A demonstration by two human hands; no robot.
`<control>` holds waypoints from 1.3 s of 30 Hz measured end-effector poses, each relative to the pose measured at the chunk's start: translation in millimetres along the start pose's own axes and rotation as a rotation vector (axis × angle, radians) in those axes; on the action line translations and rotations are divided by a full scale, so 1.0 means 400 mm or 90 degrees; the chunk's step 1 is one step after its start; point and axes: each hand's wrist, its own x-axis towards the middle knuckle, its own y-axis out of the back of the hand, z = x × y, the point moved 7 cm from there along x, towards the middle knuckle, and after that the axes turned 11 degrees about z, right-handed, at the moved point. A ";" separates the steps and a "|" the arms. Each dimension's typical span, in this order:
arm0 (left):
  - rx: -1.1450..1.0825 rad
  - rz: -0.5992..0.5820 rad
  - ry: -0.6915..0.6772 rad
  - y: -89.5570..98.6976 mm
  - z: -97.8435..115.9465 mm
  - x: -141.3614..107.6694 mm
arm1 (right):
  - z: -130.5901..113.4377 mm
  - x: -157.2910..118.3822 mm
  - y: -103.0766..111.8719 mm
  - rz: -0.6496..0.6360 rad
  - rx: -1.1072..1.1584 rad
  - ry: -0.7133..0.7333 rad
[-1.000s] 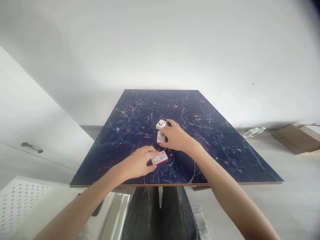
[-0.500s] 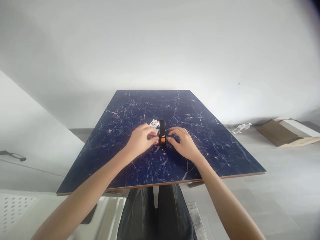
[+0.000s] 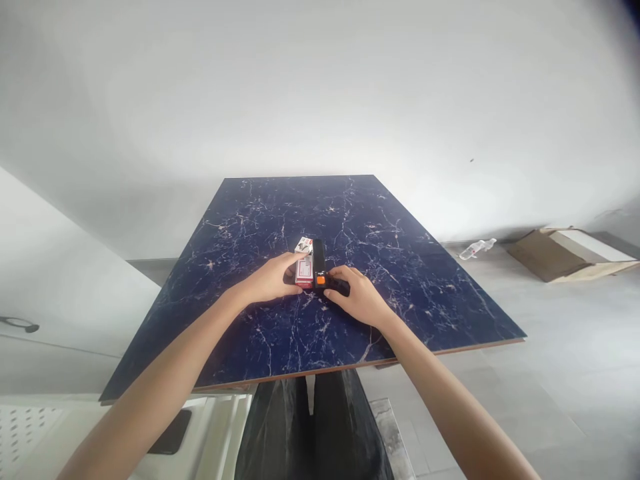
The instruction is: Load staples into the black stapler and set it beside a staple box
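Note:
A small red and white box (image 3: 304,269) lies near the middle of the dark blue marbled table (image 3: 300,207), with a white printed piece (image 3: 303,245) at its far end. Right beside it is a long black object (image 3: 319,257) with an orange patch at its near end. My left hand (image 3: 277,278) has thumb and fingers around the left side of the red and white box. My right hand (image 3: 357,293) grips the near end of the black object from the right, thumb below and fingers above.
An open cardboard box (image 3: 560,257) and a clear plastic bottle (image 3: 477,249) lie on the floor to the right. A dark phone-like object (image 3: 173,433) rests on a pale surface at the lower left. A wall rises behind the table.
My left hand has shifted left and spread around the box, showing more of its top. My right hand has moved left and closed on the black object. The view has shifted slightly.

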 end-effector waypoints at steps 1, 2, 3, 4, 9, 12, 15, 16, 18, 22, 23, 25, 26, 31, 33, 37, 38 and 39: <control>0.001 0.003 -0.001 -0.005 -0.001 0.001 | 0.000 0.000 0.000 -0.001 0.004 0.000; 0.003 0.006 0.000 -0.009 -0.003 0.001 | 0.000 0.000 0.000 -0.001 0.007 0.001; 0.007 0.011 0.001 -0.013 -0.006 0.001 | 0.001 -0.001 0.000 -0.001 0.008 0.003; 0.012 0.018 0.002 -0.015 -0.009 0.001 | 0.001 -0.001 -0.001 -0.001 0.008 0.006; 0.054 0.052 -0.014 -0.020 -0.016 -0.004 | 0.006 -0.003 0.000 0.003 -0.011 0.003; 0.061 0.059 -0.032 -0.025 -0.011 -0.009 | 0.002 -0.004 0.004 0.004 -0.016 0.001; 0.040 0.073 -0.050 -0.027 0.002 -0.014 | -0.003 -0.005 0.007 0.004 -0.016 0.000; 0.031 0.076 -0.056 -0.027 0.007 -0.015 | -0.005 -0.005 0.008 0.006 -0.016 0.002; 0.016 0.081 -0.064 -0.026 0.012 -0.018 | -0.007 -0.006 0.008 0.010 -0.016 0.007; 0.027 0.073 -0.044 -0.029 -0.003 -0.023 | -0.003 -0.008 0.006 0.005 -0.017 0.005; 0.033 0.069 -0.032 -0.030 -0.010 -0.024 | -0.002 -0.009 0.005 0.003 -0.016 0.002; 0.037 0.064 -0.007 -0.032 -0.023 -0.025 | 0.000 -0.011 0.004 -0.003 -0.016 0.003; 0.037 0.064 0.001 -0.032 -0.026 -0.025 | 0.000 -0.012 0.004 -0.005 -0.018 0.005; 0.039 0.070 -0.005 -0.029 -0.019 -0.022 | 0.003 -0.013 0.003 -0.003 -0.026 0.006; 0.050 0.069 -0.014 -0.029 -0.017 -0.021 | 0.003 -0.013 0.002 0.001 -0.023 0.007; 0.069 0.066 -0.011 -0.033 -0.019 -0.023 | -0.001 -0.013 0.002 0.002 -0.023 0.014; 0.072 0.068 -0.015 -0.033 -0.017 -0.025 | -0.001 -0.013 0.002 0.002 -0.024 0.015; 0.077 0.073 -0.027 -0.032 -0.011 -0.027 | -0.002 -0.013 0.002 0.003 -0.026 0.015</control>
